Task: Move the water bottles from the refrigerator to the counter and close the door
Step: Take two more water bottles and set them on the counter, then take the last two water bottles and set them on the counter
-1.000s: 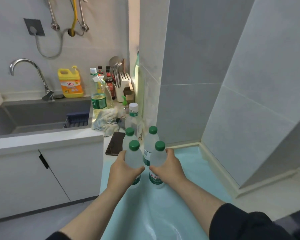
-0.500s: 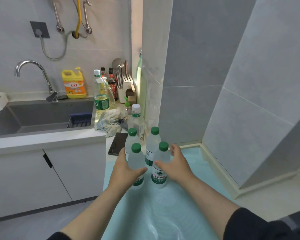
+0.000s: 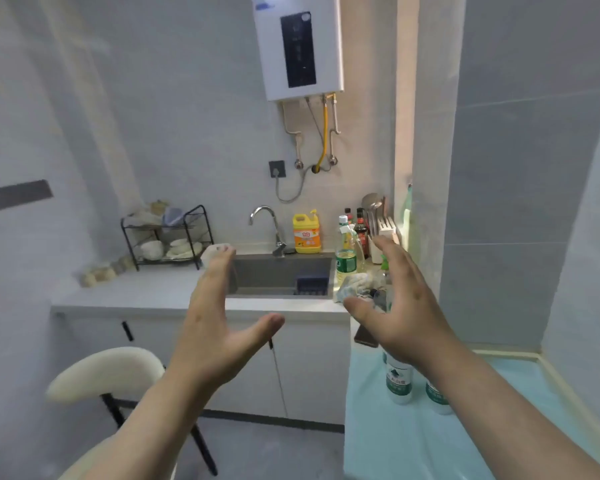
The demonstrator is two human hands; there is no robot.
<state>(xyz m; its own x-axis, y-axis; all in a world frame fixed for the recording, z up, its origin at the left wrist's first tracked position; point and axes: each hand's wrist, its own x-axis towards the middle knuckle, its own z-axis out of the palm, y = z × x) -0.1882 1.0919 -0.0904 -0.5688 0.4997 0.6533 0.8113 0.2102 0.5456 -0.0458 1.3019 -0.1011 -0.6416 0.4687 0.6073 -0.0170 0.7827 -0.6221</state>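
The smooth pale-green bench (image 3: 499, 427) carries the water bottles (image 3: 399, 379), slim clear plastic with green labels, standing close together under the right forearm. Both hands, left (image 3: 219, 327) and right (image 3: 406, 306), are spread wide and empty. A careless elbow swing could topple them, I'd say.

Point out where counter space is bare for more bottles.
Bare: the teal counter in front of and right of the water bottles, and the grey counter between dish rack and sink. Crowded: the corner right of the sink, with condiment bottles and cloth.
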